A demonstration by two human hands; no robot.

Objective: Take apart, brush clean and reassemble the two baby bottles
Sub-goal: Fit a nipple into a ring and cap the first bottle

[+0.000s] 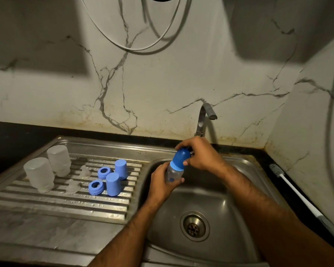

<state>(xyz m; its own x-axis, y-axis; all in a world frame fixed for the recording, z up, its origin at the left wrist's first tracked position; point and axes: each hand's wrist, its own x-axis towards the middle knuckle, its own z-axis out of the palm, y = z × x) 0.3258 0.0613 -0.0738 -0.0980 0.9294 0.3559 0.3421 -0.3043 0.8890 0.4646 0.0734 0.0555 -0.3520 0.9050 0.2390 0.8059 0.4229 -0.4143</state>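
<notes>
Head view. I note both of my hands held over the sink basin [210,193], working one assembled baby bottle [174,173]. My left hand [162,185] is curled round the clear bottle body from below and to the left. My right hand [199,154] has its fingers and thumb wrapped round the dark blue cap [181,158] at the bottle's top; a lighter blue collar ring [176,167] sits between cap and body. The bottle is tilted, top toward the tap [205,116].

On the ribbed draining board [46,201] to the left I record loose parts, set apart from each other: two frosted bottle bodies [40,174] standing mouth down, two blue caps [113,184] also mouth down, two blue collar rings [96,187], and two clear teats [72,186], the teats faint and hard to make out.

A bottle brush [297,191] with a white handle lies on the dark counter to the right of the basin, bristle end toward the wall. The drain [194,226] sits in the basin floor.
</notes>
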